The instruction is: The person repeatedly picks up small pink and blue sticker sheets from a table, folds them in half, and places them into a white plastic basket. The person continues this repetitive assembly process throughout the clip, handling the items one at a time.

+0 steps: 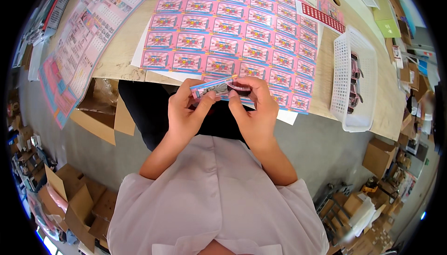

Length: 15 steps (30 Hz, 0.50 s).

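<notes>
Both hands pinch a small pink-and-blue printed card packet with a dark insert (219, 88) at frame centre, just under the table edge.

Left hand (186, 110) grips the packet's left end, thumb against fingers; right hand (253, 110) clamps the right end likewise. It looks light, thin and bendy, probably glossy and slippery, so best held by the short ends. Behind: big sheet of identical pink printed cards (233, 31) on the wooden table (116, 55); white plastic mesh basket (356, 80) at right.

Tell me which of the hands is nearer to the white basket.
Right. The right hand is just left of the white basket, above the table edge; the left hand is farther left, beyond it.
</notes>
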Tool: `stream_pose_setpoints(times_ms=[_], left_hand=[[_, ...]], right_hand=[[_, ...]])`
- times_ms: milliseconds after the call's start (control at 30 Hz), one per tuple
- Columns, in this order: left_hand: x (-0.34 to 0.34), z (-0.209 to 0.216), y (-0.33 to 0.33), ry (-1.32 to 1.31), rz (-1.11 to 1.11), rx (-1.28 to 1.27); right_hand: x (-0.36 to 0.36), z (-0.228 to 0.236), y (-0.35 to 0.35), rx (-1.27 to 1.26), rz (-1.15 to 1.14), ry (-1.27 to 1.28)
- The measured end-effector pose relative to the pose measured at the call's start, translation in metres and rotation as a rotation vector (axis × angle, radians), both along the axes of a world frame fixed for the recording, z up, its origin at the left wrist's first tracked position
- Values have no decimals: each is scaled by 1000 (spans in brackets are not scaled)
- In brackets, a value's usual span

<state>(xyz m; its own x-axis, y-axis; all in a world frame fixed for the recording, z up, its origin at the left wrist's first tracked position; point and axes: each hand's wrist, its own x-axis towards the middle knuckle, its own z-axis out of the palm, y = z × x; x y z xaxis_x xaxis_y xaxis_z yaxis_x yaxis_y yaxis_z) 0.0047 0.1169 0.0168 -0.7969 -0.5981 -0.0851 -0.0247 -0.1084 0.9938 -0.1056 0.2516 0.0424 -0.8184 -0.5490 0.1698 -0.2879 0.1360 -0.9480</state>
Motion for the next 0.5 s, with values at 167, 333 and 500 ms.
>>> stream_pose_setpoints(times_ms=[167,333,500], left_hand=[[-6,3,-3,163,128,472],[-3,-14,6,162,57,692],[-9,-10,11,74,169,649]], right_hand=[[6,10,-7,-184,22,-447],[3,-9,-11,-305,117,-574],[-30,24,21,71,186,-222]])
